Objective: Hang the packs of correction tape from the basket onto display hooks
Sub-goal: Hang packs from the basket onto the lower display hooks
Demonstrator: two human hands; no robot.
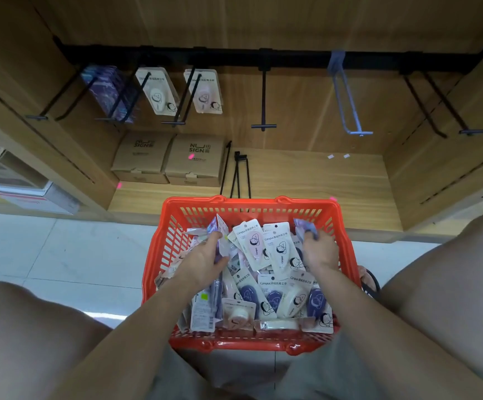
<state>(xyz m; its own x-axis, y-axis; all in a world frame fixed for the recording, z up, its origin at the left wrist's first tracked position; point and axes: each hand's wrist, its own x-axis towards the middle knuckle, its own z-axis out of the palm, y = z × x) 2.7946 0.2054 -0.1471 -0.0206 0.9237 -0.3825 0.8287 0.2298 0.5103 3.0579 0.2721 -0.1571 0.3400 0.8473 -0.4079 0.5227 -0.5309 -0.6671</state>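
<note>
Both hands were down in the orange plastic basket [176,243], full of carded correction-tape packs [280,252]. L hand [205,259] gripped a fanned bunch of purple packs [220,226], R hand [319,251] pinched one purple pack [303,228]. Black wire display hooks [263,99] w/ a few packs sat on the rail above.

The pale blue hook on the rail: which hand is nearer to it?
Right. The right hand is in the basket almost directly below the pale blue hook; the left hand is farther to the left.
</note>
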